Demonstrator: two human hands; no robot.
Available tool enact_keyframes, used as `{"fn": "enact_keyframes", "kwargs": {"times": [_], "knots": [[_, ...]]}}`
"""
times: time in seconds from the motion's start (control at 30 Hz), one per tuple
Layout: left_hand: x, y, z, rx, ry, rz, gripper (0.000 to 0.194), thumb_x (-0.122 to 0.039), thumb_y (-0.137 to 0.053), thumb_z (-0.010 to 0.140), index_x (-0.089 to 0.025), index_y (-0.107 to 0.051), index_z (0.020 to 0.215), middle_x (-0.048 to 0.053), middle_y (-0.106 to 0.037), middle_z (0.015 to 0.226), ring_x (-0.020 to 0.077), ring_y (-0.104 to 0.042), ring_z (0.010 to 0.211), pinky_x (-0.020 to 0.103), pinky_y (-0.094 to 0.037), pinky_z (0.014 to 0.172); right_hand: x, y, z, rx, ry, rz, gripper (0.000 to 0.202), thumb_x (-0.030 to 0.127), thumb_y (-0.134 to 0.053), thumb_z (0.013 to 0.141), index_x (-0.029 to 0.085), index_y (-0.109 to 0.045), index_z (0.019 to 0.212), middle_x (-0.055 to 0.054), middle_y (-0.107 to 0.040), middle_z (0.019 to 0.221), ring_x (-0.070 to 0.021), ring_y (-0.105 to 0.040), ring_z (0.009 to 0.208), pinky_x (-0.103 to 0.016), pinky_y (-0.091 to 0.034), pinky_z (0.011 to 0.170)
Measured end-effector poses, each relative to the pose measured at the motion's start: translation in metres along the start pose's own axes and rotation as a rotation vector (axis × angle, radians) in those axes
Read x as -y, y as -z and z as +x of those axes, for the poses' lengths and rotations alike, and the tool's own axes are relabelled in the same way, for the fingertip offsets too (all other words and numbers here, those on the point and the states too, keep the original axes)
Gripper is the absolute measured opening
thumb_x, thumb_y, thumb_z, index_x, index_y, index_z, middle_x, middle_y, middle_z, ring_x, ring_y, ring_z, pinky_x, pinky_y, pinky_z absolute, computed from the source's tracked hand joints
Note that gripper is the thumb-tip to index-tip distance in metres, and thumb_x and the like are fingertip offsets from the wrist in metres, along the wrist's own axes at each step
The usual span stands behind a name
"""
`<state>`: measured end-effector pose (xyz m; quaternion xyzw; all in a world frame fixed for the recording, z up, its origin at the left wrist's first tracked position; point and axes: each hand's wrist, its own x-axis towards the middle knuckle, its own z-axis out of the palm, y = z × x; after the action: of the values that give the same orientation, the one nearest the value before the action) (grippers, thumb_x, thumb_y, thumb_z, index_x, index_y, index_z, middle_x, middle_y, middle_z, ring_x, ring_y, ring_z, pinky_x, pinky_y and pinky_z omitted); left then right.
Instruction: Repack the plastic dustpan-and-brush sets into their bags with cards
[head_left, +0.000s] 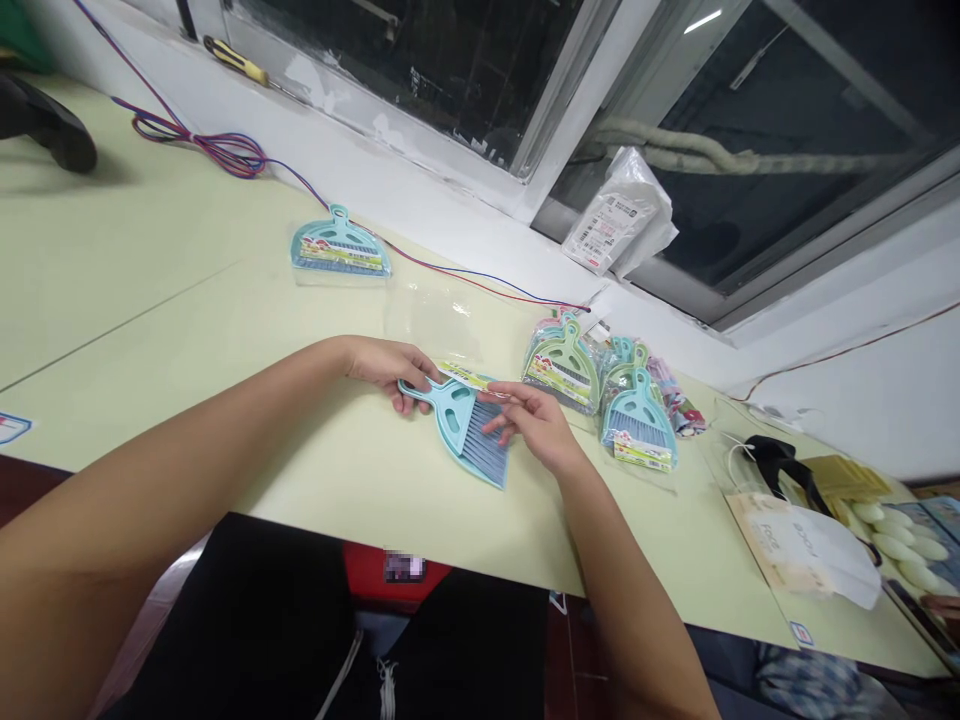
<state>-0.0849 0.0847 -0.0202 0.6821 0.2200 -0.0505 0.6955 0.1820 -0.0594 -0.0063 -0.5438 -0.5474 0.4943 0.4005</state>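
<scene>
A light blue dustpan with a grey-bristled brush point(454, 418) lies at the middle of the pale green table, its handle pointing left. My left hand point(394, 372) has its fingers closed around the handle. Against the upper edge of the set rests a yellow-green printed label strip point(463, 375), whose right end is pinched between the fingers of my right hand point(534, 418). Some fingers of that hand hang over the bristles. Just beyond my hands, a clear plastic bag point(435, 318) lies flat.
One wrapped blue set point(341, 243) lies at the back left. Several wrapped green and blue sets point(640, 420) are piled at the right. Red and blue cable point(229, 152) runs along the wall. A paper bag point(784, 545) is at the far right, a screwdriver point(236, 62) on the ledge.
</scene>
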Motion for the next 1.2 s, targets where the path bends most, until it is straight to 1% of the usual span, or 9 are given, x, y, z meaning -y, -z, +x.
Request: {"fn": "enact_keyframes", "kwargs": {"times": [0.2, 0.3, 0.4, 0.43, 0.5, 0.67, 0.9, 1.0, 1.2], "knots": [[-0.001, -0.001, 0.000, -0.029, 0.027, 0.003, 0.042, -0.039, -0.070, 0.085, -0.018, -0.067, 0.122, 0.012, -0.075, 0.105, 0.0182, -0.070, 0.080, 0.033, -0.058, 0.078, -0.016, 0.003, 0.004, -0.214, 0.196, -0.331, 0.036, 0.048, -0.065, 0.092, 0.023, -0.078, 0.114, -0.008, -0.072, 0.101, -0.0163, -0.069, 0.072, -0.029, -0.060, 0.057], [-0.002, -0.002, -0.001, -0.022, 0.010, 0.010, 0.041, -0.040, -0.070, 0.085, -0.018, -0.068, 0.120, 0.012, -0.076, 0.105, 0.0189, -0.070, 0.080, 0.033, -0.058, 0.078, -0.016, 0.010, 0.006, -0.398, 0.408, -0.549, 0.032, 0.047, -0.064, 0.094, 0.025, -0.081, 0.109, -0.011, -0.064, 0.115, -0.0232, -0.066, 0.103, -0.037, -0.064, 0.078], [-0.003, -0.004, -0.001, -0.033, 0.021, 0.000, 0.040, -0.039, -0.070, 0.085, -0.018, -0.068, 0.119, 0.012, -0.075, 0.103, 0.0186, -0.070, 0.079, 0.032, -0.058, 0.077, -0.012, 0.013, 0.005, -0.479, 0.568, -0.710, 0.026, 0.041, -0.062, 0.097, 0.024, -0.081, 0.103, -0.013, -0.057, 0.134, -0.0289, -0.054, 0.132, -0.050, -0.051, 0.109], [-0.004, -0.004, -0.001, -0.041, 0.029, -0.006, 0.039, -0.037, -0.070, 0.085, -0.018, -0.068, 0.118, 0.011, -0.075, 0.103, 0.0184, -0.070, 0.079, 0.032, -0.058, 0.077, -0.010, 0.012, 0.004, -0.471, 0.593, -0.742, 0.025, 0.039, -0.061, 0.098, 0.024, -0.080, 0.102, -0.013, -0.057, 0.137, -0.0295, -0.052, 0.135, -0.052, -0.047, 0.113], [-0.004, -0.004, -0.001, -0.051, 0.041, -0.012, 0.037, -0.035, -0.070, 0.086, -0.017, -0.068, 0.118, 0.011, -0.075, 0.102, 0.0182, -0.070, 0.078, 0.031, -0.057, 0.076, -0.009, 0.009, 0.003, -0.407, 0.619, -0.749, 0.023, 0.036, -0.060, 0.099, 0.024, -0.079, 0.102, -0.012, -0.062, 0.133, -0.0281, -0.057, 0.130, -0.049, -0.050, 0.110], [-0.001, -0.002, 0.000, -0.038, 0.022, -0.003, 0.038, -0.036, -0.069, 0.086, -0.018, -0.068, 0.119, 0.011, -0.075, 0.103, 0.0193, -0.071, 0.079, 0.033, -0.058, 0.077, -0.009, 0.000, 0.001, -0.221, 0.645, -0.697, 0.019, 0.028, -0.059, 0.099, 0.026, -0.078, 0.103, -0.006, -0.077, 0.100, -0.0216, -0.072, 0.095, -0.037, -0.060, 0.089], [-0.003, -0.004, -0.001, -0.055, 0.042, -0.008, 0.041, -0.038, -0.070, 0.086, -0.018, -0.067, 0.122, 0.011, -0.076, 0.104, 0.0191, -0.071, 0.079, 0.033, -0.057, 0.078, -0.007, -0.004, -0.006, -0.009, 0.494, -0.724, 0.024, 0.017, -0.062, 0.093, 0.028, -0.078, 0.107, -0.001, -0.080, 0.106, -0.0194, -0.076, 0.091, -0.034, -0.061, 0.085], [-0.005, -0.005, -0.002, -0.054, 0.045, -0.007, 0.040, -0.037, -0.070, 0.085, -0.018, -0.067, 0.121, 0.011, -0.076, 0.103, 0.0187, -0.071, 0.078, 0.033, -0.057, 0.078, -0.005, -0.006, -0.009, 0.030, 0.469, -0.683, 0.019, 0.018, -0.066, 0.091, 0.028, -0.081, 0.097, 0.000, -0.081, 0.098, -0.0190, -0.076, 0.086, -0.032, -0.061, 0.081], [-0.004, -0.005, -0.001, -0.043, 0.034, -0.014, 0.041, -0.038, -0.070, 0.085, -0.017, -0.067, 0.120, 0.011, -0.076, 0.103, 0.0193, -0.070, 0.079, 0.035, -0.057, 0.080, 0.004, -0.009, -0.015, 0.102, 0.452, -0.651, 0.017, 0.024, -0.069, 0.092, 0.030, -0.082, 0.100, 0.000, -0.081, 0.100, -0.0206, -0.077, 0.093, -0.032, -0.061, 0.084]]}}
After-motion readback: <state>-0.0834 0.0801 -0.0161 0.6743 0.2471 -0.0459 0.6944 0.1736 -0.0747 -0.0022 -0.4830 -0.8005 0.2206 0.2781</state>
